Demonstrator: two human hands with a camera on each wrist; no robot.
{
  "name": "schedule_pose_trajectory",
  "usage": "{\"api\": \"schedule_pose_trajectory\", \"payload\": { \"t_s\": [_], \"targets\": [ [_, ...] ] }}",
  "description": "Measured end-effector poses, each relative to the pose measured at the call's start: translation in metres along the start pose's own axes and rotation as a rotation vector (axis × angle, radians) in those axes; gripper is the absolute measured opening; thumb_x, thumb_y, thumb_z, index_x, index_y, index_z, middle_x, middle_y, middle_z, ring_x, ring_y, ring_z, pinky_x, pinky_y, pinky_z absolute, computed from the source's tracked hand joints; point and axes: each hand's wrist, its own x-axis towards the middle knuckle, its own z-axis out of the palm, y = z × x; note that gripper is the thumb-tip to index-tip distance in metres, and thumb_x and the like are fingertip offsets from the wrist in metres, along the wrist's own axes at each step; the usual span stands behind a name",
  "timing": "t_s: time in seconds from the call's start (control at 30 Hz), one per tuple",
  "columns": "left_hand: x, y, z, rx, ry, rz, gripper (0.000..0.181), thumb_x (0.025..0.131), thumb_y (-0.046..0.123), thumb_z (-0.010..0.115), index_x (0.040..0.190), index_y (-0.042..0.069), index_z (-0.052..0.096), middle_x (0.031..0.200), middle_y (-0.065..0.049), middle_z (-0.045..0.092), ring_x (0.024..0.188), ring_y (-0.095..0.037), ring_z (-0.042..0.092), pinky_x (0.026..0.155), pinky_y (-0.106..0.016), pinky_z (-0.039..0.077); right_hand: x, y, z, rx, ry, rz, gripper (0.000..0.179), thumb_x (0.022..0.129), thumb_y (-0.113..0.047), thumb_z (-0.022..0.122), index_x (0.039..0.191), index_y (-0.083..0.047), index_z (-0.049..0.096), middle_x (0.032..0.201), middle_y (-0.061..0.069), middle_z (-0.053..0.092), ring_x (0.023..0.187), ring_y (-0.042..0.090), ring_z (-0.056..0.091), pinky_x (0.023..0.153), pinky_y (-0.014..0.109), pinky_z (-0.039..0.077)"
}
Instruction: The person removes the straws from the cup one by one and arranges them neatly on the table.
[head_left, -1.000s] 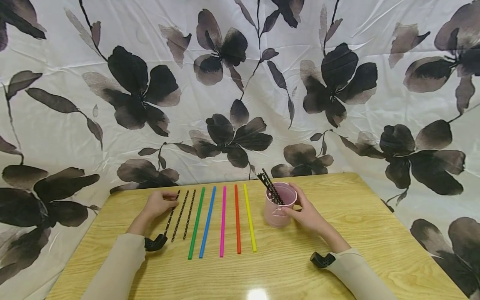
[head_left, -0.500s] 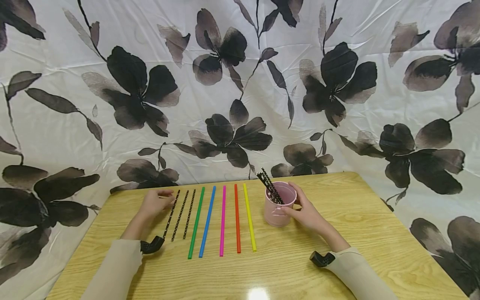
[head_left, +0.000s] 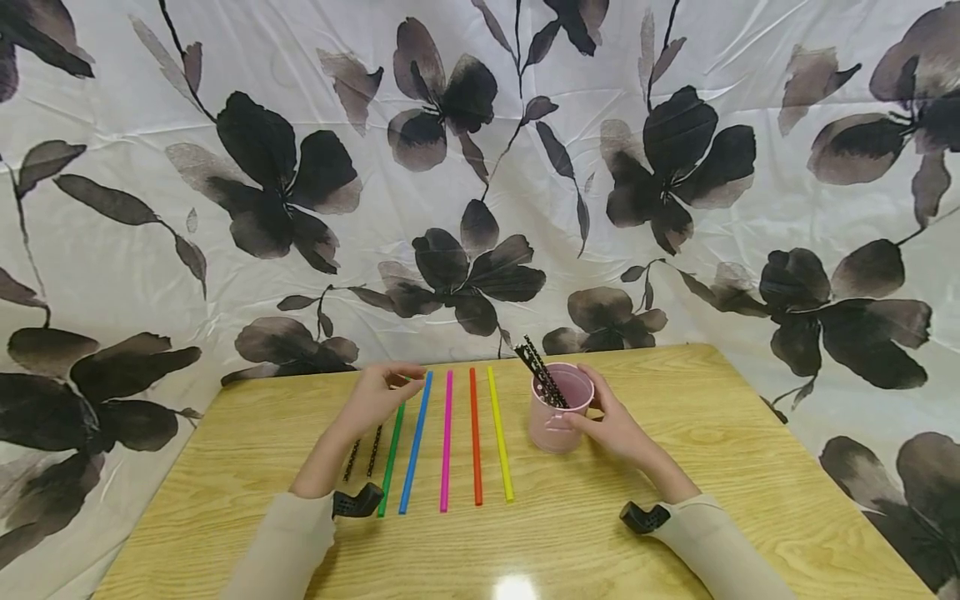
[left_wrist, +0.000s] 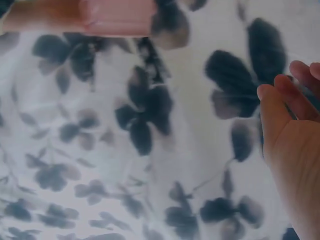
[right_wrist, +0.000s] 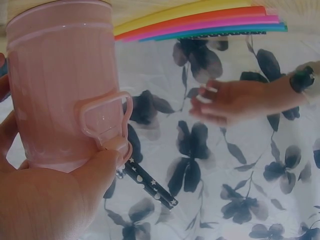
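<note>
My right hand (head_left: 618, 429) grips a small pink bucket (head_left: 553, 433) by its side, thumb at the small handle (right_wrist: 105, 117). Black patterned straws (head_left: 543, 375) lean out over its left rim; the right wrist view shows white stars and hearts on them. My left hand (head_left: 378, 400) hovers above the far ends of the green straw (head_left: 393, 458) and the blue straw (head_left: 416, 442), fingers loosely bent, nothing seen between them. Two black patterned straws (head_left: 375, 450) show partly beside the left forearm, which covers the rest of that area.
Right of the blue straw lie a pink straw (head_left: 446, 442), a red straw (head_left: 476, 437) and a yellow straw (head_left: 500, 437), roughly parallel on the wooden table (head_left: 600, 533). A floral cloth (head_left: 480, 167) hangs behind the table's far edge.
My left hand has moved away from the leftmost black straw, first slightly left, then right over the green and blue straws. My right hand and the bucket have stayed put.
</note>
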Motion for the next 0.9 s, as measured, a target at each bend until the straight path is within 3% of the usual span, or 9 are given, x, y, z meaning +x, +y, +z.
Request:
{"api": "schedule_pose_trajectory", "payload": {
  "t_s": [0.1, 0.27, 0.33, 0.5, 0.63, 0.73, 0.9],
  "targets": [
    [0.002, 0.024, 0.022, -0.048, -0.033, 0.029, 0.019, 0.082, 0.019, 0.063, 0.1, 0.015, 0.066, 0.097, -0.001, 0.063, 0.08, -0.018, 0.059, 0.062, -0.028, 0.05, 0.0, 0.0, 0.0, -0.007, -0.002, 0.005, 0.078, 0.079, -0.03, 0.066, 0.139, -0.026, 0.017, 0.13, 0.008, 0.037, 0.106, 0.029, 0.046, 0.083, 0.045, 0.042],
    [0.0, 0.07, 0.053, -0.133, -0.084, 0.086, 0.018, 0.082, 0.01, 0.063, 0.099, 0.008, 0.066, 0.097, -0.009, 0.063, 0.08, -0.023, 0.06, 0.064, -0.03, 0.051, 0.0, -0.002, -0.001, -0.013, 0.002, 0.019, 0.077, 0.079, -0.031, 0.066, 0.139, -0.03, 0.017, 0.13, 0.007, 0.037, 0.108, 0.026, 0.046, 0.083, 0.044, 0.042],
    [0.001, 0.081, 0.065, -0.17, -0.1, 0.104, 0.019, 0.082, 0.008, 0.063, 0.101, 0.007, 0.065, 0.097, -0.01, 0.063, 0.081, -0.024, 0.06, 0.065, -0.032, 0.051, 0.0, -0.004, -0.001, -0.019, -0.001, 0.018, 0.077, 0.079, -0.031, 0.066, 0.139, -0.029, 0.017, 0.13, 0.008, 0.037, 0.108, 0.027, 0.046, 0.083, 0.043, 0.042],
    [0.009, 0.081, 0.099, -0.233, -0.126, 0.142, 0.027, 0.08, 0.012, 0.065, 0.107, 0.008, 0.063, 0.101, -0.005, 0.062, 0.079, -0.015, 0.059, 0.065, -0.029, 0.05, -0.003, -0.022, -0.003, 0.008, -0.017, 0.023, 0.077, 0.08, -0.023, 0.066, 0.14, -0.019, 0.017, 0.13, 0.016, 0.036, 0.109, 0.034, 0.044, 0.083, 0.048, 0.041],
    [0.015, 0.076, 0.121, -0.276, -0.103, 0.183, 0.035, 0.077, 0.019, 0.069, 0.109, 0.009, 0.062, 0.101, -0.001, 0.062, 0.078, -0.012, 0.06, 0.063, -0.028, 0.051, -0.005, -0.034, -0.004, 0.013, -0.035, 0.018, 0.076, 0.081, -0.017, 0.064, 0.14, -0.016, 0.016, 0.131, 0.02, 0.034, 0.11, 0.037, 0.042, 0.084, 0.051, 0.04],
    [0.016, 0.08, 0.13, -0.306, -0.07, 0.208, 0.035, 0.074, 0.02, 0.072, 0.106, 0.009, 0.064, 0.098, 0.001, 0.062, 0.077, -0.013, 0.061, 0.063, -0.028, 0.051, -0.005, -0.037, -0.003, 0.007, -0.044, 0.007, 0.075, 0.082, -0.015, 0.063, 0.14, -0.016, 0.015, 0.131, 0.021, 0.033, 0.111, 0.037, 0.042, 0.084, 0.05, 0.04],
    [0.013, 0.101, 0.135, -0.324, -0.017, 0.263, 0.026, 0.074, 0.01, 0.071, 0.098, 0.001, 0.065, 0.093, -0.006, 0.063, 0.077, -0.017, 0.061, 0.063, -0.03, 0.052, -0.005, -0.033, -0.004, 0.009, -0.039, 0.007, 0.075, 0.082, -0.014, 0.063, 0.14, -0.016, 0.015, 0.13, 0.021, 0.034, 0.109, 0.037, 0.043, 0.082, 0.046, 0.042]
  ]
}}
